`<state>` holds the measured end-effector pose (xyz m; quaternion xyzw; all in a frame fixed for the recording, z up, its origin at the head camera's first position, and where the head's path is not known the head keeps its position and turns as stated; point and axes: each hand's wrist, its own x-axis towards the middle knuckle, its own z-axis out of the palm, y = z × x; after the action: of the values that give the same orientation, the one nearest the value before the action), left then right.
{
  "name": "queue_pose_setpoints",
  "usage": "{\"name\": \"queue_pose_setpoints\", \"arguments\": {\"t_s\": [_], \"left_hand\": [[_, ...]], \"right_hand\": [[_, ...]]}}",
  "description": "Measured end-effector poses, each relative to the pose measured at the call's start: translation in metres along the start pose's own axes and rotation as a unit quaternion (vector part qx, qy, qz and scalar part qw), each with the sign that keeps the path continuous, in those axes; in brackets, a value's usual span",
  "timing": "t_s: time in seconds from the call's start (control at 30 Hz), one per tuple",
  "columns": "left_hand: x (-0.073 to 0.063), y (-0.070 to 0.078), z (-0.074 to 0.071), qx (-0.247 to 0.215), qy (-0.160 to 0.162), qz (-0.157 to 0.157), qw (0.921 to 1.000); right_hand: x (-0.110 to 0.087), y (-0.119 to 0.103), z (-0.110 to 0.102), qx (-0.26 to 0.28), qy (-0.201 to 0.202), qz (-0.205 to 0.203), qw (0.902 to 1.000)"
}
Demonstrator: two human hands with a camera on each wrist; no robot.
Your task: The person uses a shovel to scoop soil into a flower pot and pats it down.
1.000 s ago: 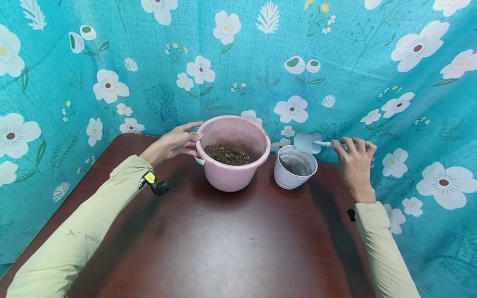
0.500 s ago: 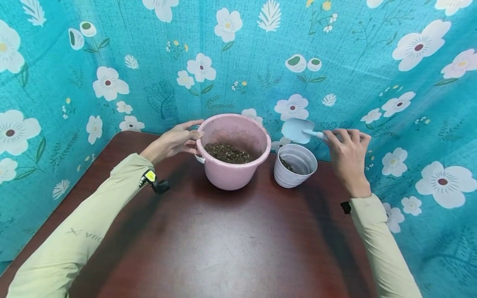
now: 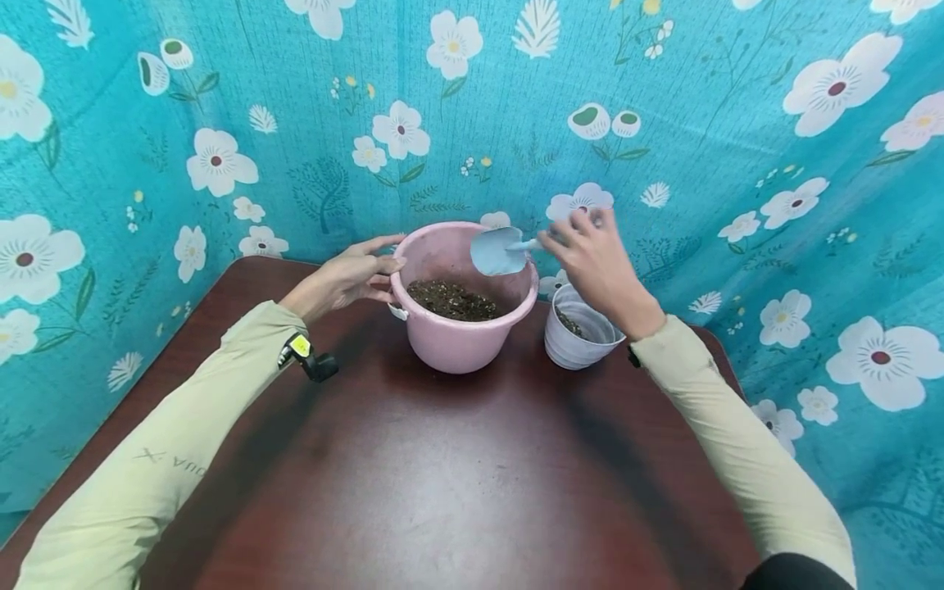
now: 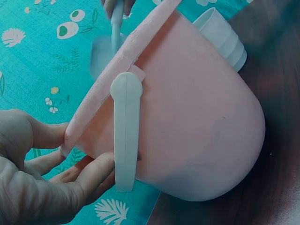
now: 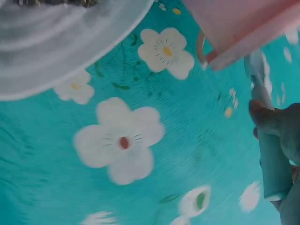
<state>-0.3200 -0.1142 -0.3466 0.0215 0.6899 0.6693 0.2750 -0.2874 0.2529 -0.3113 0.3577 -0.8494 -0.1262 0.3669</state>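
While L hand [image 3: 342, 283] pinches bucket [image 3: 457, 351] rim | R hand [image 3: 593, 258], curled round trowel [image 3: 503, 249], holds it o/ bucket | soil [image 3: 456, 301] inside | pot [image 3: 578, 354] nr.

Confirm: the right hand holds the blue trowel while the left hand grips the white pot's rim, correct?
Not the white pot: the left hand grips the rim of the pink bucket, as the left wrist view shows. The right hand does hold the blue trowel.

A round pink plastic bucket [image 3: 457, 348] stands upright with dark, speckled soil [image 3: 456, 301] lying low inside, a pale-blue trowel [image 3: 516, 246] is held with its broad, rounded blade [image 3: 497, 252] above the bucket's right rear, and a ribbed, tapered white pot [image 3: 575, 355], some dark grit [image 3: 569, 324] inside, stands just right of the bucket.
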Motion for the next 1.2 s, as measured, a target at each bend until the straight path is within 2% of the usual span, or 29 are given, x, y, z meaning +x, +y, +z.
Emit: {"name": "queue_pose_setpoints", "arguments": {"t_s": [0.07, 0.13, 0.33, 0.47, 0.57, 0.77, 0.93, 1.07, 1.2], "left_hand": [[0.001, 0.001, 0.001, -0.002, 0.002, 0.001, 1.0000], [0.001, 0.001, 0.002, -0.003, 0.005, 0.000, 1.0000], [0.001, 0.000, 0.002, -0.002, 0.011, -0.004, 0.9999], [0.002, -0.002, 0.002, 0.002, 0.014, -0.007, 0.9999], [0.002, -0.001, 0.001, 0.008, 0.010, -0.008, 0.9999], [-0.001, 0.001, -0.002, 0.002, 0.014, -0.008, 0.9999], [0.000, 0.002, -0.002, 0.003, 0.009, -0.010, 0.9999], [0.002, 0.001, 0.001, 0.004, 0.008, -0.010, 0.9999], [0.002, 0.000, 0.002, 0.007, 0.004, -0.009, 0.9999]], "right_hand": [[0.014, -0.005, 0.003, -0.029, -0.044, -0.034, 0.9980], [0.028, -0.011, 0.010, -0.048, -0.079, -0.049, 0.9945], [0.062, -0.035, 0.047, -0.058, -0.145, -0.029, 0.9874], [0.070, -0.051, 0.075, -0.013, -0.182, -0.039, 0.9824], [0.070, -0.057, 0.087, 0.042, -0.202, -0.049, 0.9772], [0.075, -0.059, 0.090, 0.111, -0.217, -0.057, 0.9683], [0.078, -0.056, 0.088, 0.139, -0.250, -0.038, 0.9573], [0.075, -0.054, 0.088, 0.175, -0.279, -0.016, 0.9441], [0.072, -0.050, 0.086, 0.246, -0.289, 0.013, 0.9251]]}}
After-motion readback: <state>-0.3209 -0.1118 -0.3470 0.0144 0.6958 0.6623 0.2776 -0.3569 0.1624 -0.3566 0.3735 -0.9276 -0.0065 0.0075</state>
